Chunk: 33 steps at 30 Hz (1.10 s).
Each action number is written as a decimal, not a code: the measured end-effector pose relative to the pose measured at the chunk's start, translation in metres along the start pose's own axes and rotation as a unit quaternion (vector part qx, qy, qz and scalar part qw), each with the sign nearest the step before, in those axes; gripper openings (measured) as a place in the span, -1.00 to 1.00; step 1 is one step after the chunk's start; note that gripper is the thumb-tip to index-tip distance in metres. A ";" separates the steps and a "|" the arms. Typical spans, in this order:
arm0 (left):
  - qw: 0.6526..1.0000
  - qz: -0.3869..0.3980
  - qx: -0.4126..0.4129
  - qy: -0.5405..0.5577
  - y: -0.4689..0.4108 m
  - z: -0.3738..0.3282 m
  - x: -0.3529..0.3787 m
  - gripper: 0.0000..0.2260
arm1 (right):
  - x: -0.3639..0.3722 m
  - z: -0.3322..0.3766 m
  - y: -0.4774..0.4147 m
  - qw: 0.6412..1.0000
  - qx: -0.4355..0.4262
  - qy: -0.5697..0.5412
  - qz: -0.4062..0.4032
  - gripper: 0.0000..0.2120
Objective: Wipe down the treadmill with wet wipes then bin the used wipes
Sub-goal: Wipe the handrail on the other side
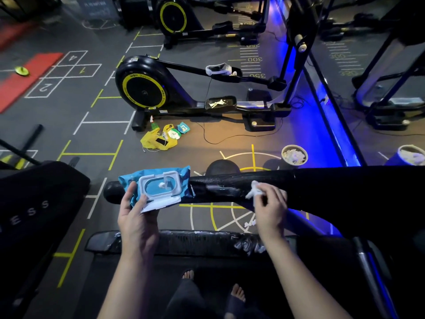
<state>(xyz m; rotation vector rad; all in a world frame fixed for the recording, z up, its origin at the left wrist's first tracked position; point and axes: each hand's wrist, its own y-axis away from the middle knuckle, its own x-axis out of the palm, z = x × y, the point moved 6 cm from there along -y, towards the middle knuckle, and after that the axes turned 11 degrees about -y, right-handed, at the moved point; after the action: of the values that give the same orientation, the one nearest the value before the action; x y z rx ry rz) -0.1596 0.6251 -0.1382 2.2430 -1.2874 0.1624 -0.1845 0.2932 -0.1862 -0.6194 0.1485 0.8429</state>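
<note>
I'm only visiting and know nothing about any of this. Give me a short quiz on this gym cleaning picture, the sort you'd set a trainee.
1. True or false: the flip lid of the blue wipes pack held in the left hand is closed.
2. The right hand presses a crumpled wipe against: A) the treadmill handrail, B) a window, C) a towel.
3. What fills the round bin beyond the handrail?

Key
1. False: the lid stands open.
2. A.
3. Crumpled white wipes.
</note>
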 end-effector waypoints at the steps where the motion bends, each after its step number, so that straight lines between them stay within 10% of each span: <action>1: 1.000 -0.003 -0.001 -0.001 0.000 0.000 -0.002 -0.53 | -0.002 -0.006 -0.001 1.000 0.003 0.001 -0.007 -0.79; 11: 0.999 0.014 -0.002 -0.035 -0.011 -0.014 0.000 -0.55 | 0.092 0.032 0.022 0.985 -0.040 -0.042 0.165 -0.73; 20: 0.998 0.033 -0.026 -0.042 -0.026 -0.033 -0.014 -0.54 | 0.007 0.017 0.008 0.998 0.055 -0.007 0.006 -0.82; 33: 0.995 0.049 -0.022 -0.085 -0.025 -0.054 -0.040 -0.55 | 0.123 0.054 0.037 0.985 0.031 -0.043 0.164 -0.80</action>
<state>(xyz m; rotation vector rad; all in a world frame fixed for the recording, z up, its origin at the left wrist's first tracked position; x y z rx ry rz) -0.1515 0.6934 -0.1175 2.1962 -1.4773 -0.0221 -0.1356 0.4230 -0.2028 -0.5049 0.2016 1.1777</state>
